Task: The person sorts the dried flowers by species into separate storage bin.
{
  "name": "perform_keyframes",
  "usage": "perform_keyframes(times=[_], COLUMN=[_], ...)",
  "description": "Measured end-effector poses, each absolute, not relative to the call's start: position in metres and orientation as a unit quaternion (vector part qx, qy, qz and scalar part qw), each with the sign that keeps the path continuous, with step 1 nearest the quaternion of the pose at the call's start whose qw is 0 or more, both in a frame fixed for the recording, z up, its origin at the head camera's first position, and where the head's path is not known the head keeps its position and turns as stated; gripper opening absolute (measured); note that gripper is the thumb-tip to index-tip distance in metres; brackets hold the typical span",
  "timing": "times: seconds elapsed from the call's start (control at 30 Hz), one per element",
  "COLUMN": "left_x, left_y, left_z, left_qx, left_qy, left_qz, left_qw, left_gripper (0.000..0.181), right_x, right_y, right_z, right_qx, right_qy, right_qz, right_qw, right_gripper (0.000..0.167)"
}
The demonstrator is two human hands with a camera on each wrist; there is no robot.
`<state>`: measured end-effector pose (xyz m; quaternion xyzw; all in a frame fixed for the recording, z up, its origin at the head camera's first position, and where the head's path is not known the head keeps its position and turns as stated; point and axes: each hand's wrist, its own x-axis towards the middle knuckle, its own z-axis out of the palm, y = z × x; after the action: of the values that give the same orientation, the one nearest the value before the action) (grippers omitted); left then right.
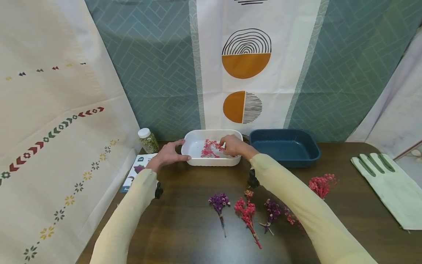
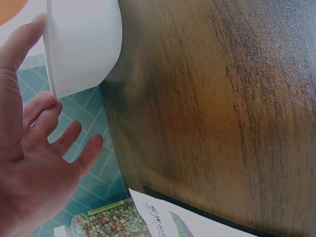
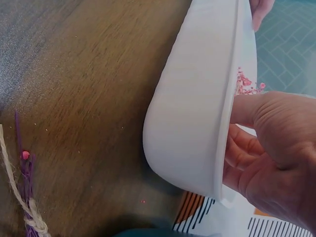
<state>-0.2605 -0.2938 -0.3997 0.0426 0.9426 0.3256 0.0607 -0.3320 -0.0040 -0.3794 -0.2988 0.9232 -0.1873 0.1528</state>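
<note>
A white rectangular planter box (image 1: 211, 162) stands at the back of the table. My left hand (image 1: 169, 156) holds its left end, thumb and index finger on the rim, the other fingers loose in the left wrist view. My right hand (image 1: 233, 145) reaches over the right end, fingers curled inside, and pinches a sprig of pink dried flowers (image 1: 208, 149) lying in the box. The wall (image 3: 197, 98) hides the fingertips in the right wrist view. Nearer me lie a purple dried bunch (image 1: 219, 202), a pink bunch (image 1: 245, 212) and another purple bunch (image 1: 273, 209).
Right of the white box stands a dark blue planter box (image 1: 285, 161). A jar of green pellets (image 1: 149, 142) and a printed card (image 1: 132, 175) lie left. Another pink bunch (image 1: 321, 186) is partly behind my right sleeve. Green-and-white gloves (image 1: 392, 187) lie far right.
</note>
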Motion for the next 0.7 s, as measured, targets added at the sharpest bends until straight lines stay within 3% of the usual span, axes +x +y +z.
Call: perform_keyframes(times=[0.27, 0.7], left_x=[-0.263, -0.267], left_y=[-0.293, -0.295], left_z=[-0.399, -0.401], left_qx=[0.047, 0.050], left_qy=[0.943, 0.944], left_qz=[0.324, 0.320], left_qw=[0.062, 0.061], left_gripper=[0.096, 0.093], right_x=[-0.332, -0.316], right_y=[-0.003, 0.020], right_z=[-0.382, -0.368], right_qx=[-0.294, -0.331], right_qy=[0.923, 0.907], right_qz=[-0.195, -0.252], right_qw=[0.151, 0.063], right_gripper=[0.040, 0.031])
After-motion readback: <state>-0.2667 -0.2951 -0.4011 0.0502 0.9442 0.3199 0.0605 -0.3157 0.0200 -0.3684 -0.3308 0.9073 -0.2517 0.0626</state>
